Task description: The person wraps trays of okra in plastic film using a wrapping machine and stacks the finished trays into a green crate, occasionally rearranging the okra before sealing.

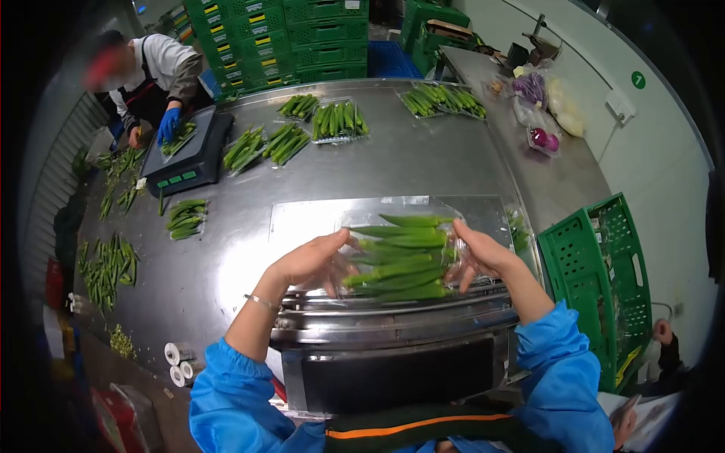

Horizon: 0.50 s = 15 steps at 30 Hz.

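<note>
Okra pack of long green pods in clear plastic (399, 260) spanned the gap between two bare hands in the head camera's view, held over a stainless-steel machine with a black front panel (400, 321). The left hand (311, 260) was closed on one end, thumb uppermost; the right hand (487, 253) was clamped on the other, fingers curled below; whether the pack's underside touched the metal could not be told. Blur also hid how the plastic was fastened. If one hand loosened or rose ahead of the other, the pack could have tipped and sent pods sliding toward an end, and a fingertip pressed hard into the thin plastic could have torn it. A low hold might have snagged it on the machine's metal bars. Beyond, on a broad grey metal table (430, 166), more clear-wrapped green okra packs (340, 121) lay in loose groups, and a co-worker's blue-gloved hand (169, 124) reached to okra on a black weighing scale (202, 162). A perforated green plastic crate (566, 253) sat near the right forearm.
</note>
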Each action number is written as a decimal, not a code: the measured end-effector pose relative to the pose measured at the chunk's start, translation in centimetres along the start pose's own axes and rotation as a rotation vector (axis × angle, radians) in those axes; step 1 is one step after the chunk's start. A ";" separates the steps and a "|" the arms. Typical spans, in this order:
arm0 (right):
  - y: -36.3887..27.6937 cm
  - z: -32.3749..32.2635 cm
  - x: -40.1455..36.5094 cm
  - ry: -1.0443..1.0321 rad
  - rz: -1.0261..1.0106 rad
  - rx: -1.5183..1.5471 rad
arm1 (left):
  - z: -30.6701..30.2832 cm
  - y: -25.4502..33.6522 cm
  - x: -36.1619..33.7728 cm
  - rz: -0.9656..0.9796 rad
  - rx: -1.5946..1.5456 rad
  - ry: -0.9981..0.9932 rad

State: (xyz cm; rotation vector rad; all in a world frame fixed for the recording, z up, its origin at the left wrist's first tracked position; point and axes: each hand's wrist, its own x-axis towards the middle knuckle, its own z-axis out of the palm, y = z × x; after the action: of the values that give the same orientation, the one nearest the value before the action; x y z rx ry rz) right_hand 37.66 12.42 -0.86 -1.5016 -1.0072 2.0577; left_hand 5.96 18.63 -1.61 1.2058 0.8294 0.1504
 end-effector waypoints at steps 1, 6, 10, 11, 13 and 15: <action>0.0 1.2 -1.9 -0.010 0.001 -0.039 | 1.0 -0.7 -1.2 0.020 0.000 0.015; 7.1 6.2 -10.0 -0.044 -0.078 -0.170 | 7.9 -3.6 -10.5 -0.125 -0.016 -0.143; 12.9 9.4 -12.1 0.036 0.028 -0.068 | 10.3 -11.6 -14.0 -0.220 -0.269 0.025; 14.7 9.6 -11.3 0.107 0.003 -0.002 | 10.8 -14.0 -13.5 -0.188 -0.361 0.174; 16.9 9.3 -10.8 0.146 0.141 0.120 | 12.1 -16.0 -13.1 -0.127 -0.488 0.424; 20.1 10.3 -11.2 0.359 0.100 0.222 | 13.7 -17.5 -13.1 0.058 -0.437 0.591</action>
State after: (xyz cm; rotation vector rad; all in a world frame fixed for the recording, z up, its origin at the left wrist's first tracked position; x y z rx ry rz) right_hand 33.76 -11.76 -6.90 -1.7451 -0.5582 1.8026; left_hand -0.06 -5.39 -8.97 0.7708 1.1968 0.7238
